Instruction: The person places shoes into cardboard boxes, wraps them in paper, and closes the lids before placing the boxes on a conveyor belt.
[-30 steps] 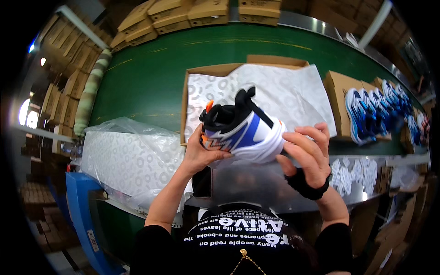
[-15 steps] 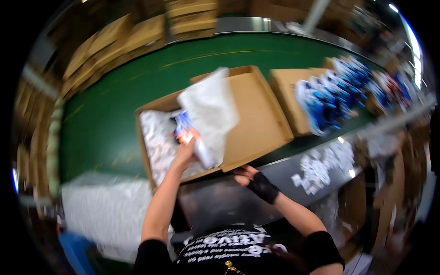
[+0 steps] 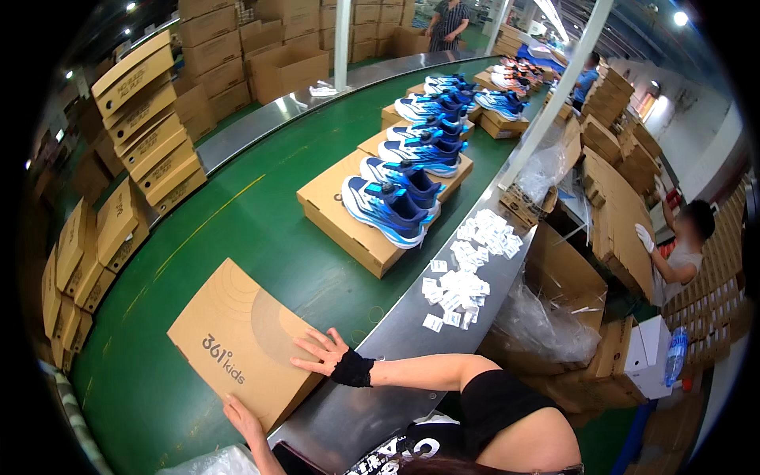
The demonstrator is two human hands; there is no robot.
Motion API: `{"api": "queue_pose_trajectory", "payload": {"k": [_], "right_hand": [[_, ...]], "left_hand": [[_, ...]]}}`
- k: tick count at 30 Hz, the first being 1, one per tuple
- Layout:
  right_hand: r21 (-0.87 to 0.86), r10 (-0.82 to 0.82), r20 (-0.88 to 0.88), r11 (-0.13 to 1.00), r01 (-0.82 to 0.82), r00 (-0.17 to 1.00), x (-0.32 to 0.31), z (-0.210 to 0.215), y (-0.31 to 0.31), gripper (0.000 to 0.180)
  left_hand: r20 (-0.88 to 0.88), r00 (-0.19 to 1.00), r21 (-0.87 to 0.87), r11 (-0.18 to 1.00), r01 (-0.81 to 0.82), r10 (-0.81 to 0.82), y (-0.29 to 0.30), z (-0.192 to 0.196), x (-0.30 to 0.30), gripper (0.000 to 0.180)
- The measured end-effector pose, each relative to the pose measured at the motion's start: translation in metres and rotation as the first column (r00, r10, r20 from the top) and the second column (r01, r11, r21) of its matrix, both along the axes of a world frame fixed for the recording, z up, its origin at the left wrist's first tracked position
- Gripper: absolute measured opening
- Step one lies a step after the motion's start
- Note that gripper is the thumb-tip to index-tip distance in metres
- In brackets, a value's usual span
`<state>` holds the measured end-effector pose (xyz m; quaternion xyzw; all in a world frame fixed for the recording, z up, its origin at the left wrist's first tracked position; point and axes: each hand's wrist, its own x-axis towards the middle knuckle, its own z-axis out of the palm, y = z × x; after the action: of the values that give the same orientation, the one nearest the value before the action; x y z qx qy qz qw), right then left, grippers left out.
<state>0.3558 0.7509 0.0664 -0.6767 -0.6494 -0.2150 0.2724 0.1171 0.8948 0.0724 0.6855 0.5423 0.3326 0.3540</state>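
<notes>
A closed brown cardboard shoe box (image 3: 237, 332) lies on the green belt in front of me. My right hand (image 3: 321, 354), with a black wrist band, rests on its lid near the right edge, fingers spread. At the box's near left edge is my left hand (image 3: 244, 419), fingers stretched along the side; part of it is hard to see. Neither hand holds anything loose. Farther along the belt, blue and white sneakers (image 3: 384, 210) stand in a row on more shoe boxes (image 3: 340, 226).
Small white packets (image 3: 459, 289) lie scattered on the metal ledge (image 3: 404, 336) to the right. Stacked shoe boxes (image 3: 150, 134) line the belt's far left side. A metal post (image 3: 554, 95) rises by the ledge. A person (image 3: 681, 253) handles large cardboard at the right.
The box was open, with white paper inside and my left hand on a blue, orange and white shoe. Now its lid is closed, with both hands at the box. My view has turned right.
</notes>
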Motion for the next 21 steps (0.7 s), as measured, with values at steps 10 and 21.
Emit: {"api": "queue_pose_trajectory", "payload": {"k": [10, 21], "right_hand": [[-0.284, 0.153, -0.036, 0.946, -0.156, 0.988, 0.023, 0.051, 0.023, 0.043], [-0.040, 0.249, -0.444, 0.954, -0.296, 0.861, 0.027, 0.143, -0.001, 0.041]], "left_hand": [[0.688, 0.663, -0.637, 0.684, 0.355, 0.297, 0.014, 0.048, 0.016, 0.059], [0.751, 0.496, -0.652, 0.614, 0.446, 0.436, -0.038, 0.177, -0.070, 0.059]]}}
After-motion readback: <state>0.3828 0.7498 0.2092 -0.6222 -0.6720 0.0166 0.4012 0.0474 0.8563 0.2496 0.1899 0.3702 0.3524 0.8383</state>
